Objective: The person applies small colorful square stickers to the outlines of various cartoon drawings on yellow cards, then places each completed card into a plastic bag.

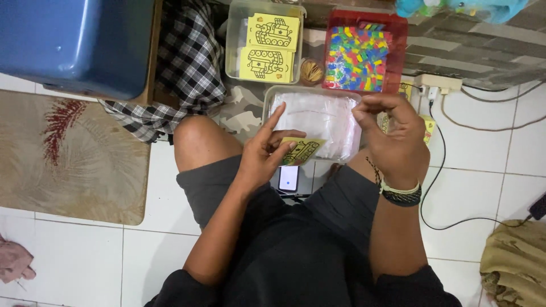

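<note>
My left hand [267,149] pinches a small yellow card [301,151] with a black line drawing, index finger raised. My right hand [392,136] hovers just to the right of the card with fingertips pinched together; whether anything is between them is too small to tell. Both hands sit above a clear container [272,94] filled with clear plastic bags [321,122]. I sit cross-legged on the floor with a phone [288,178] between my knees.
A clear tub [233,40] holds more yellow drawing cards [272,46]. A red tray [398,51] holds several colourful small pieces. A small cup of toothpicks [311,71], a blue bin [74,42], checked cloth [187,62], a mat [68,159], a power strip [441,84] and cables surround me.
</note>
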